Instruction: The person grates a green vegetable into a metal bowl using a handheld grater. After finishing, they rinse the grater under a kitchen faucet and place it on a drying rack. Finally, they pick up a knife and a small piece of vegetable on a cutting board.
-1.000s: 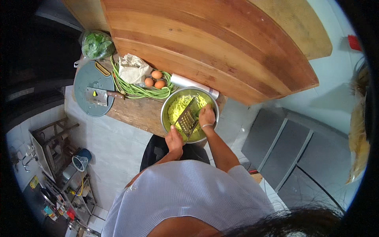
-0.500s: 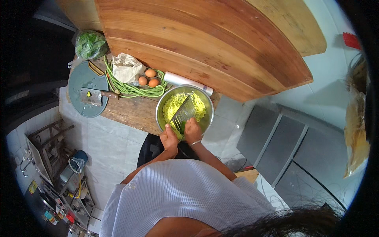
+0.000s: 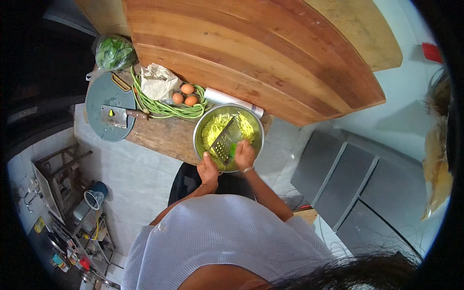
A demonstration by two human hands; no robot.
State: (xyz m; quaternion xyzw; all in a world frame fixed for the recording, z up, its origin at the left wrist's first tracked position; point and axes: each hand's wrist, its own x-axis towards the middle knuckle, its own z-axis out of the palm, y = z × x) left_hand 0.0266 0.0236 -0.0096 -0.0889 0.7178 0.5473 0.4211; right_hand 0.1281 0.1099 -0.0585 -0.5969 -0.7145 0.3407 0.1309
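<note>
Head view: the left hand (image 3: 208,170) has its grip around the near end of a grater (image 3: 224,143), fingers partly hidden, slanting inside a steel bowl (image 3: 259,141) at the worktop's (image 3: 162,145) right end, covering some yellow-green shreds (image 3: 213,126). The blurred right hand (image 3: 245,153) grips a green vegetable piece (image 3: 233,148) against it, mostly hidden, shape unclear.

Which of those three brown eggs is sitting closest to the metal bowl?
The lower-right egg in the picture: it lies nearest the rim of the metal bowl. The top egg and lower-left egg are both farther away.
</note>
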